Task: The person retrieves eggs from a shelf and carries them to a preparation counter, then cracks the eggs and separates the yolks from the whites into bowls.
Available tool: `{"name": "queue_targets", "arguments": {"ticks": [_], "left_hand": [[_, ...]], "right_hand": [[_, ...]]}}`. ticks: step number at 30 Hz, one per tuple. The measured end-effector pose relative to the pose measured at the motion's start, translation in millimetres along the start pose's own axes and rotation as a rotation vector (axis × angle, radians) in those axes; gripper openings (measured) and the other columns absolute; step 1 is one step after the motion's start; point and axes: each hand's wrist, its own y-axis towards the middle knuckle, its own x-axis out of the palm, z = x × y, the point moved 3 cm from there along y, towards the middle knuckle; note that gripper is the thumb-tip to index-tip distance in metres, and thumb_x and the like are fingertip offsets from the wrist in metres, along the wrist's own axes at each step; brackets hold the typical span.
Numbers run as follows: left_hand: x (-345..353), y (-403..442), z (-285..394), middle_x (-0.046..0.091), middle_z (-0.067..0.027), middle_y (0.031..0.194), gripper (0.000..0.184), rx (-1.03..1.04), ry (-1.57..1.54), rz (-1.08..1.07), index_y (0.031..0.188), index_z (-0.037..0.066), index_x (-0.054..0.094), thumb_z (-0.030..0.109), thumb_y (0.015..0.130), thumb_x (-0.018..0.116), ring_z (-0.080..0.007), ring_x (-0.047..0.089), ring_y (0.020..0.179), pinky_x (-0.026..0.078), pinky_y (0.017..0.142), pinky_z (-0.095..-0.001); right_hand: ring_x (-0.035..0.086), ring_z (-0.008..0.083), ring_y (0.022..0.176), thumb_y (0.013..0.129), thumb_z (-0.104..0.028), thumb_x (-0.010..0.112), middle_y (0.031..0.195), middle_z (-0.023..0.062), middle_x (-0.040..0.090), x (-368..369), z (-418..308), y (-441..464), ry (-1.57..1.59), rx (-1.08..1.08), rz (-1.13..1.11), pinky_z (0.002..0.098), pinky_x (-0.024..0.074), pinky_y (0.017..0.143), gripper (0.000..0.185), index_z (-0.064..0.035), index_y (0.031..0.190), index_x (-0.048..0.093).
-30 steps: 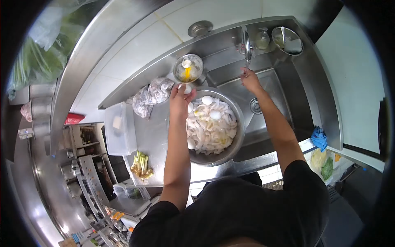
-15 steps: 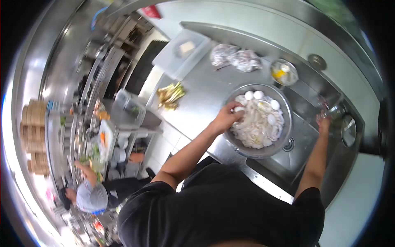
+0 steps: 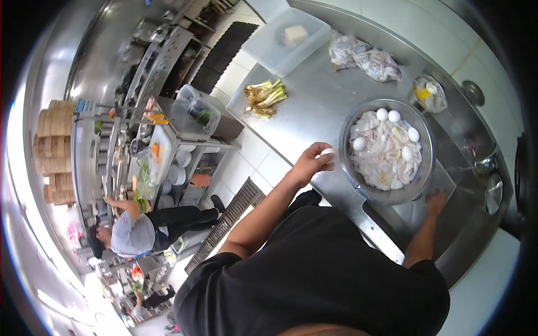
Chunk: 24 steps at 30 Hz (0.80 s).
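Note:
My left hand [image 3: 312, 163] pinches a white egg [image 3: 327, 151] between thumb and fingers, just outside the left rim of a large metal bowl [image 3: 429, 154]. Pale, glossy pieces [image 3: 384, 159] that look like cut squid fill this bowl. Several more whole white eggs lie on top of them, one egg [image 3: 382, 114] close to the back rim. Over the sink [image 3: 412, 215], to the right of the bowl, my right hand [image 3: 436, 203] has its fingers stretched out and holds nothing visible.
Behind the bowl is a smaller bowl [image 3: 430, 94] with yellow yolk and shells. Filled plastic bags [image 3: 376, 64], a clear plastic box [image 3: 269, 47] and trimmed scallions [image 3: 264, 98] lie on the steel counter [image 3: 314, 106]. A faucet [image 3: 485, 163] stands right. A person [image 3: 134, 232] works at left.
My left hand has lifted the egg out of the bowl and moved it beyond the left rim. From beside the faucet, my right hand has come back nearer the bowl. The camera view has shifted.

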Motion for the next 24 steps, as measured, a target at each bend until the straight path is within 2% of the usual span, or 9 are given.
{"name": "queue_targets", "arguments": {"ticks": [1,3,4,6,9,11,14,20,24], "left_hand": [[-1.4,2.0,-0.8,0.060,-0.0082,0.113,0.035,0.013,0.019,-0.025,0.126,0.004,0.052,0.014,0.097,0.067,-0.0197,0.067,0.097,0.058,0.091,-0.0343],[-1.4,10.2,-4.0,0.060,-0.0093,0.113,0.039,0.075,0.100,-0.061,0.126,0.004,0.052,0.006,0.092,0.069,-0.0196,0.067,0.097,0.058,0.090,-0.0347],[4.5,16.6,-3.1,0.060,-0.0094,0.113,0.040,0.089,0.160,-0.080,0.126,0.004,0.052,0.004,0.091,0.070,-0.0195,0.067,0.097,0.059,0.090,-0.0345],[18.4,23.0,0.8,0.060,-0.0096,0.113,0.043,0.080,0.245,-0.120,0.126,0.004,0.051,0.002,0.088,0.070,-0.0191,0.067,0.097,0.059,0.086,-0.0335],[31.0,27.9,5.7,0.061,-0.0088,0.111,0.039,0.031,0.305,-0.229,0.127,0.005,0.053,0.008,0.092,0.068,-0.0165,0.067,0.089,0.060,0.076,-0.0318],[25.3,32.3,6.9,0.062,-0.0075,0.107,0.036,0.005,0.299,-0.304,0.128,0.006,0.054,0.015,0.095,0.067,-0.0147,0.065,0.084,0.058,0.070,-0.0312],[9.8,39.4,3.5,0.063,-0.0042,0.096,0.034,0.048,0.358,-0.382,0.123,0.007,0.058,0.024,0.096,0.069,-0.0121,0.062,0.074,0.055,0.063,-0.0287],[-30.1,19.5,44.5,0.064,-0.0068,0.094,0.034,0.047,0.396,-0.445,0.116,0.003,0.057,0.025,0.094,0.072,-0.0132,0.064,0.073,0.054,0.062,-0.0301],[-84.2,34.7,29.7,0.066,-0.0086,0.101,0.039,0.172,0.467,-0.343,0.123,0.005,0.056,0.020,0.092,0.075,-0.0151,0.067,0.076,0.055,0.067,-0.0299]], "right_hand": [[0.066,0.0302,0.110,0.092,-0.023,0.055,0.112,0.0149,0.073,-0.4,-19.5,-19.0,-0.049,-0.044,0.028,0.0462,0.0421,0.110,0.032,-0.0060,0.111,0.074],[0.069,0.0318,0.093,0.089,-0.017,0.057,0.099,0.0144,0.074,20.6,-32.4,-58.0,0.322,-0.082,0.735,0.0403,0.0451,0.106,0.025,-0.0041,0.098,0.076],[0.068,0.0298,0.089,0.086,-0.013,0.061,0.092,0.0106,0.074,-11.1,-44.5,-83.0,0.523,-0.089,0.505,0.0449,0.0530,0.095,0.018,-0.0069,0.095,0.075],[0.068,0.0313,0.088,0.081,-0.008,0.065,0.091,0.0142,0.072,-119.7,-86.4,-156.3,0.602,0.293,0.766,0.0462,0.0529,0.093,0.036,-0.0119,0.115,0.073],[0.067,0.0331,0.080,0.080,-0.005,0.063,0.087,0.0157,0.071,-143.8,-84.4,-192.7,1.004,0.466,0.635,0.0443,0.0534,0.082,0.048,-0.0153,0.127,0.068],[0.065,0.0340,0.076,0.080,-0.001,0.057,0.082,0.0144,0.070,-141.9,-86.2,-193.5,1.052,0.399,0.520,0.0435,0.0510,0.071,0.052,-0.0156,0.130,0.066],[0.047,0.0461,0.130,0.078,-0.005,0.068,0.144,0.0255,0.049,-109.4,-66.3,-207.5,0.531,0.025,0.512,0.0505,0.0388,0.112,0.082,-0.0102,0.154,0.038],[0.063,0.0346,0.116,0.092,-0.006,0.061,0.128,0.0185,0.064,-306.3,-129.7,-260.3,1.046,0.179,0.511,0.0398,0.0511,0.098,0.035,-0.0011,0.127,0.063],[0.067,0.0278,0.111,0.095,-0.006,0.062,0.126,0.0186,0.065,-326.5,-258.7,-217.2,1.317,-0.275,0.401,0.0371,0.0527,0.093,0.037,-0.0031,0.132,0.061]]}}
